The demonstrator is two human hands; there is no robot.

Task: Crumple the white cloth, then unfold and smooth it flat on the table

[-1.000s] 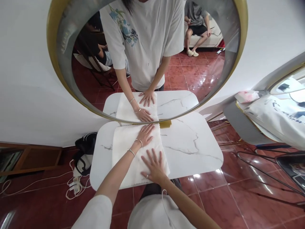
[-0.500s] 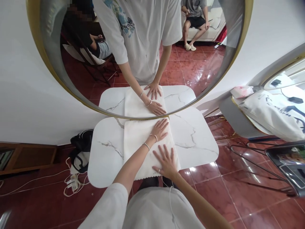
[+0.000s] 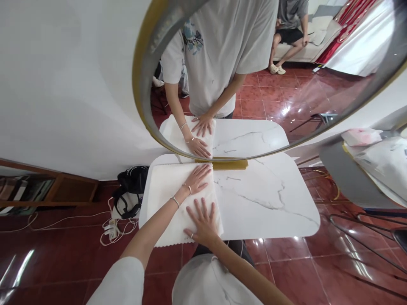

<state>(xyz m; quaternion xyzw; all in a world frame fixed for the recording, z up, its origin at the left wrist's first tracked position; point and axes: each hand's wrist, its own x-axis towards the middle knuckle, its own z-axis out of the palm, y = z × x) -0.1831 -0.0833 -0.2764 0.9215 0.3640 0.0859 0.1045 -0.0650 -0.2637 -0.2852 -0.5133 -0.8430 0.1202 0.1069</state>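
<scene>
A folded white cloth with a scalloped edge lies on the left half of the white marble-patterned table. My left hand, with two bracelets at its wrist, rests flat on the cloth's far right part. Nearer to me, my right hand presses flat on its near right part, fingers spread, a ring on one finger. Neither hand grips anything. The cloth's near edge hangs slightly past the table's front edge.
A large round gold-framed mirror stands behind the table, with a gold strip at its bottom. Black bags and white cables lie on the floor to the left. A grey box-like stand is at the right.
Under both flat hands the cloth has slid left across the table, from its middle to its left half. The gold strip below the mirror now shows. My view has turned left.
</scene>
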